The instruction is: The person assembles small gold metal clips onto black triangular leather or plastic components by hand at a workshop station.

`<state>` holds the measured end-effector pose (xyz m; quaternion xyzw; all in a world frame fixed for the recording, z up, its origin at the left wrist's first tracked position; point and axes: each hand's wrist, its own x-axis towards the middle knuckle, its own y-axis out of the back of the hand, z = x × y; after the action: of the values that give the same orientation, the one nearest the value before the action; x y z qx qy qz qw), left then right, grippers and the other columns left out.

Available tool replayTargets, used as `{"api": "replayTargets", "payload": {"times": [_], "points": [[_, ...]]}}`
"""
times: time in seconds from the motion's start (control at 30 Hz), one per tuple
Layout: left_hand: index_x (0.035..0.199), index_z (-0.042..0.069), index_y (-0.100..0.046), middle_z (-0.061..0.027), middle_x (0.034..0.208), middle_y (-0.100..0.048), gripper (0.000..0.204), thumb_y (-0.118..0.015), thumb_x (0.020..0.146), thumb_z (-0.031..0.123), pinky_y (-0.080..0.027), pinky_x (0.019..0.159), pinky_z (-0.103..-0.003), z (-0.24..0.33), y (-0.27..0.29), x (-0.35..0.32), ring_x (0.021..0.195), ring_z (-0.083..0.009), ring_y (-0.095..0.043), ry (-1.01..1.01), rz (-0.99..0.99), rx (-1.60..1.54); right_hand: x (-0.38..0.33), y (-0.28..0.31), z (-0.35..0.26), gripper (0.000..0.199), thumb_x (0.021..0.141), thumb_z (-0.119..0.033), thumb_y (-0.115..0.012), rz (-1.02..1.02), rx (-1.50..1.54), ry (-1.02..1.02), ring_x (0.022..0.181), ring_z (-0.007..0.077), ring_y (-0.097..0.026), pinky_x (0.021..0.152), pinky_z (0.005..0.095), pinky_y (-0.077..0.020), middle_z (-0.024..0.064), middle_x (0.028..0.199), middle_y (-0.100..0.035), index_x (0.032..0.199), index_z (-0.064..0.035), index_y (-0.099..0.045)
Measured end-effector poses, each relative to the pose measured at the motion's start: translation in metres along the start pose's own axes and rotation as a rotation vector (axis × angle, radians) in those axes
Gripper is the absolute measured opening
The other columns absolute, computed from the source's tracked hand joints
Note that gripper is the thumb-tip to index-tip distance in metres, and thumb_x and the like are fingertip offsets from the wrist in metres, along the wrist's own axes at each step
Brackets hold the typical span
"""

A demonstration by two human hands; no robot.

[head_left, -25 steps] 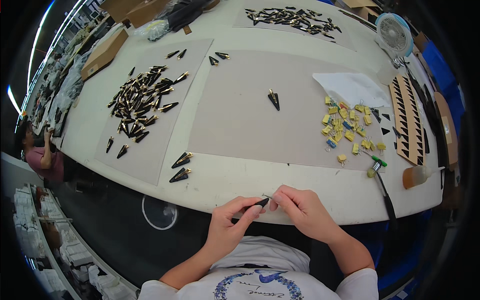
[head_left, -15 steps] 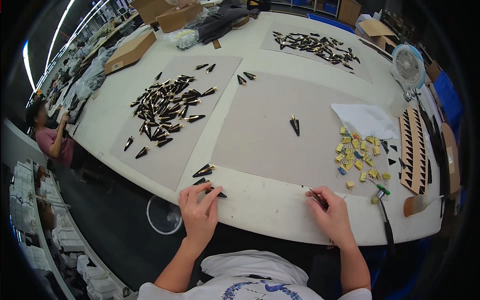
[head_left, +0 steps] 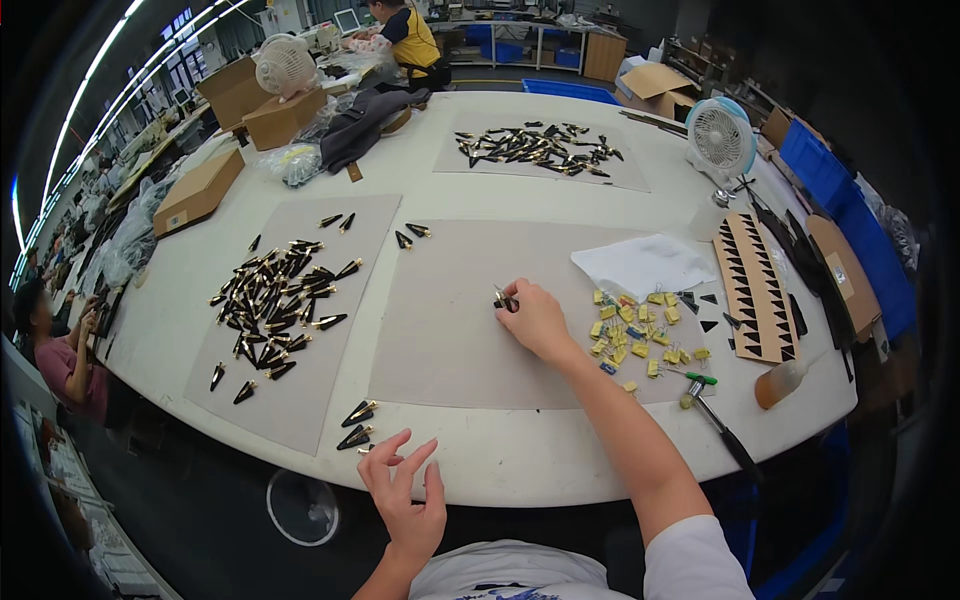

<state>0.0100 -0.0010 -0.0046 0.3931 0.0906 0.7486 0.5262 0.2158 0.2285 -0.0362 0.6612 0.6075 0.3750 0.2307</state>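
Note:
My right hand [head_left: 535, 317] reaches out over the middle grey mat [head_left: 450, 320], its fingers closed on a small black pointed piece [head_left: 503, 300]. Near the table's front edge my left hand [head_left: 405, 500] hovers with fingers spread and nothing in it. Just beyond its fingertips two black pointed pieces with gold ends [head_left: 358, 425] lie at the corner of the left grey mat [head_left: 300, 400]. A pile of the same black pieces [head_left: 275, 305] covers that left mat.
Yellow clips [head_left: 640, 330] lie scattered right of my right hand, beside a white cloth [head_left: 645, 265], a board of black triangles [head_left: 755, 285], a green-tipped tool [head_left: 715, 415] and a fan [head_left: 720, 135]. Another pile of pieces [head_left: 535, 148] lies at the far side. Cardboard boxes [head_left: 200, 190] stand far left; people sit nearby.
My right hand moved from the front edge out to the black piece on the middle mat and closed on it. My left hand drew back from the two pieces at the mat corner.

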Motion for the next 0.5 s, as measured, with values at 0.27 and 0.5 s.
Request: {"api": "replayTargets", "payload": {"times": [0.27, 0.5], "points": [[0.116, 0.002, -0.066, -0.0119, 0.118, -0.061, 0.026, -0.059, 0.090, 0.003, -0.048, 0.083, -0.028, -0.002, -0.017, 0.012, 0.103, -0.0205, -0.059, 0.249, -0.254, -0.512, -0.042, 0.050, -0.014, 0.023, 0.081, -0.020, -0.076, -0.283, 0.667, -0.308, 0.061, 0.0100, -0.052, 0.055, 0.0253, -0.0397, 0.0034, 0.077, -0.066, 0.092, -0.0038, -0.065], [0.135, -0.003, -0.051, -0.0119, 0.104, -0.066, 0.038, -0.054, 0.099, 0.007, -0.054, 0.078, -0.028, 0.033, -0.048, 0.018, 0.087, -0.0155, -0.066, 0.611, -0.584, -1.065, -0.149, 0.090, -0.032, 0.016, 0.088, -0.020, -0.073, -0.487, 0.983, -0.276, 0.053, -0.0002, -0.038, 0.048, 0.0184, -0.0281, -0.0023, 0.074, -0.064, 0.094, -0.0060, -0.067]]}}
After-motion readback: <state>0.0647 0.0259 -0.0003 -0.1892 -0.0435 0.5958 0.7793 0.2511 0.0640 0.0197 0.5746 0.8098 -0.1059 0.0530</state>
